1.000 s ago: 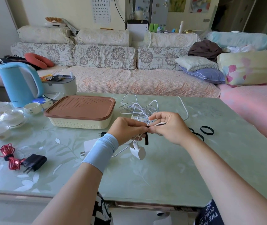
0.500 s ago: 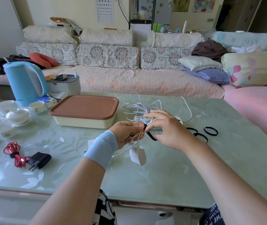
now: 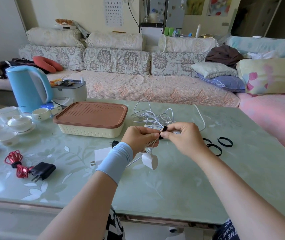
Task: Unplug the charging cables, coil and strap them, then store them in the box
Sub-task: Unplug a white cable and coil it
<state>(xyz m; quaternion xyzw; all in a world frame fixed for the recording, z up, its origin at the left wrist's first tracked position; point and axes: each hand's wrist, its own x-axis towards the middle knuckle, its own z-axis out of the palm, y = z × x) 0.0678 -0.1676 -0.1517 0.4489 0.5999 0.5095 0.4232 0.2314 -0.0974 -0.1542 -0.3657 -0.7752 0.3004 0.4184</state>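
Note:
My left hand (image 3: pixel 139 138) grips a coiled white cable (image 3: pixel 151 144) over the table's middle, and its white charger plug (image 3: pixel 149 161) hangs below. My right hand (image 3: pixel 181 136) pinches a black strap (image 3: pixel 163 131) wrapped around that coil. Behind my hands a tangle of white cables (image 3: pixel 153 116) lies on a white power strip, mostly hidden. The cream box with a brown lid (image 3: pixel 91 118) sits shut to the left. A red cable (image 3: pixel 16 163), coiled and strapped, lies with its black charger (image 3: pixel 42 170) at the front left.
Three loose black straps (image 3: pixel 225 142) lie right of my hands. A blue kettle (image 3: pixel 28 87), a grey appliance and a white tea set (image 3: pixel 17 122) crowd the table's left rear. Another white adapter (image 3: pixel 102 153) lies under my left wrist. A sofa runs behind the table.
My right hand has brought the black strap up and over the coil, so its end now sticks up between my fingertips. The coil stays in my left hand.

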